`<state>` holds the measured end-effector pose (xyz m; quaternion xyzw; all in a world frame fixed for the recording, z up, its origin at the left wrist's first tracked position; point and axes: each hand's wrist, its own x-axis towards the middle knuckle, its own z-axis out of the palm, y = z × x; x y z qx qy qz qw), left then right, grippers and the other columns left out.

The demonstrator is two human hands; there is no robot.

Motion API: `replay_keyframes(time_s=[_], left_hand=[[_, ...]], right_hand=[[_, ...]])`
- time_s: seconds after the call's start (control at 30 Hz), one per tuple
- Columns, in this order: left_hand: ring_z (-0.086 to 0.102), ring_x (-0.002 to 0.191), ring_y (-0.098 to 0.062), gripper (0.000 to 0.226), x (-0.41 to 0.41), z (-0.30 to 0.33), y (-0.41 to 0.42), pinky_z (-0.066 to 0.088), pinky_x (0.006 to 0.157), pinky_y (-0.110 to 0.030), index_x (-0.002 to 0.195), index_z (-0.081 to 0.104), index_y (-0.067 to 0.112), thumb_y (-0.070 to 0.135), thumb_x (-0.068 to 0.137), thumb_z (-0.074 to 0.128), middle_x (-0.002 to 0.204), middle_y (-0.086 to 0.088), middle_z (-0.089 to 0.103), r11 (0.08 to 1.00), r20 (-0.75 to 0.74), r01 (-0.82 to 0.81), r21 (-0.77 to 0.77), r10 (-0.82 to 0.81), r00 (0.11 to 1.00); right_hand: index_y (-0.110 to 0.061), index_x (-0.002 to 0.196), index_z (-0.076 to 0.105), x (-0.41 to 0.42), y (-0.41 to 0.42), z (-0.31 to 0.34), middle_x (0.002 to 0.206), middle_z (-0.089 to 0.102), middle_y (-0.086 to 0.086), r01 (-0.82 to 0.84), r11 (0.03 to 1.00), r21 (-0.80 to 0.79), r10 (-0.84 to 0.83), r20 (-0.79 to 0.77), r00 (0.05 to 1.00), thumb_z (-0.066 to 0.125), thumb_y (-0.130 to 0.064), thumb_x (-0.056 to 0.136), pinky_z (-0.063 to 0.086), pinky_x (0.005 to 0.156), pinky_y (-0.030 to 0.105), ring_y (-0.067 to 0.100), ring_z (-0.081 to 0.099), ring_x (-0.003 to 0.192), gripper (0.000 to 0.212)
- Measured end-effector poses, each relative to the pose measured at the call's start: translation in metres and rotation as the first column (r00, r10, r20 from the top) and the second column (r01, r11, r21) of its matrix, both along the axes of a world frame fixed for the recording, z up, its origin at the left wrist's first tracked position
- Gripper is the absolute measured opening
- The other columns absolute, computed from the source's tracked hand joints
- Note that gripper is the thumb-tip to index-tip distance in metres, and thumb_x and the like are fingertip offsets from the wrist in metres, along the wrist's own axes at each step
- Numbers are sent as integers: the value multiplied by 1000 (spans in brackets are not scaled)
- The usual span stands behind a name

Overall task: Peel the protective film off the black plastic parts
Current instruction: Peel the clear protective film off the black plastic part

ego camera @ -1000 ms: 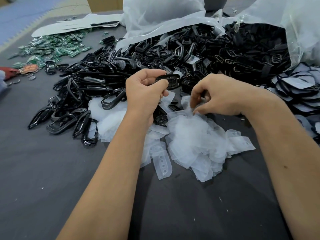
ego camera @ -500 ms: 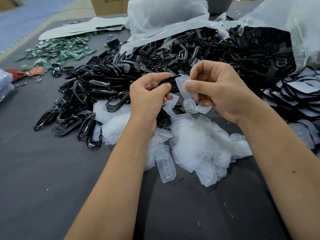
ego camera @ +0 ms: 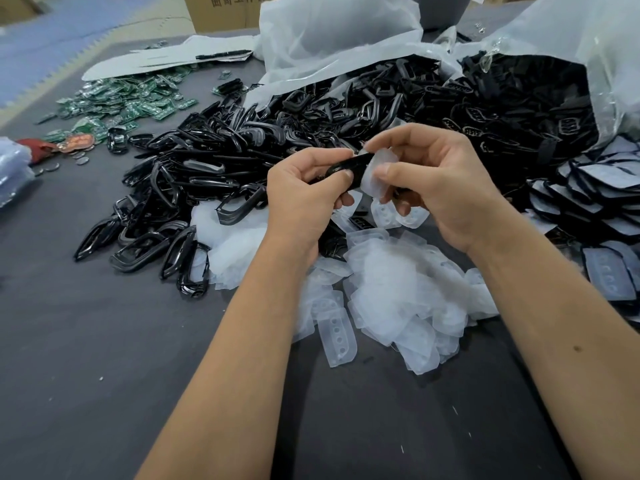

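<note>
My left hand (ego camera: pixel 304 192) grips a small black plastic part (ego camera: pixel 349 166) between thumb and fingers, held above the table. My right hand (ego camera: pixel 436 181) pinches a piece of clear protective film (ego camera: pixel 375 176) at the part's right end; the film is partly lifted off it. Below both hands lies a heap of peeled clear films (ego camera: pixel 398 292). Behind and left spreads a big pile of black plastic frames (ego camera: pixel 221 161).
A clear plastic bag (ego camera: pixel 568 46) full of black parts lies open at the back right. Film-covered black parts (ego camera: pixel 595 188) are stacked at the right edge. Green circuit boards (ego camera: pixel 121 102) lie far left. A cardboard box (ego camera: pixel 228 8) stands behind the dark grey table (ego camera: pixel 104 375).
My right hand rose from the film heap to the part in my left hand, took hold of its film and has been pulling it away. The left hand held the part throughout.
</note>
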<state>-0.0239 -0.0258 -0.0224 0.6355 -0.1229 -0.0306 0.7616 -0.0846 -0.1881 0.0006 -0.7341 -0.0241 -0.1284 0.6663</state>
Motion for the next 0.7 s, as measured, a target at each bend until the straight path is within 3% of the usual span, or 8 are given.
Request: replay_keyframes(time_s=[0.13,0.33,0.47,0.57,0.7], left_hand=[[57,51,-10,25,0,0,0,46,52,-17,95,76,8,-13,86,67,72,-3,73,1000,1,-4,-6,4,1000],[61,55,-12,24,-2,2,0,48,54,-17,100,78,9,-9,87,70,77,-6,75,1000,-49,16,-20,-17,999],[68,71,-20,26,-3,7,0,54,60,-22,100,80,5,-3,92,56,90,-15,76,995,-129,38,-87,-49,990],[70,72,-19,31,-6,10,-1,56,62,-24,99,80,4,8,94,49,91,-14,76,987,-155,68,-148,-91,984],[70,79,-22,36,-7,11,0,57,67,-27,102,79,3,16,94,47,108,-22,75,983,-158,83,-163,-110,981]], right_hand=[[-15,92,75,1,2,-1,84,78,9,81,996,34,-82,24,996,75,-3,91,51,56,29,21,68,68,12],[-8,89,78,4,7,-2,77,77,10,82,996,37,-84,46,995,82,-6,86,57,59,26,18,70,65,5],[-5,90,75,4,10,-1,75,77,11,105,993,63,-108,57,993,84,-4,84,56,56,25,19,71,61,11],[-3,90,73,4,10,0,78,77,13,49,985,166,-59,57,997,80,-3,87,56,55,26,21,72,62,8],[-8,86,77,6,9,-3,75,76,11,180,984,-10,-179,78,981,84,-9,86,53,50,25,18,69,60,7]])
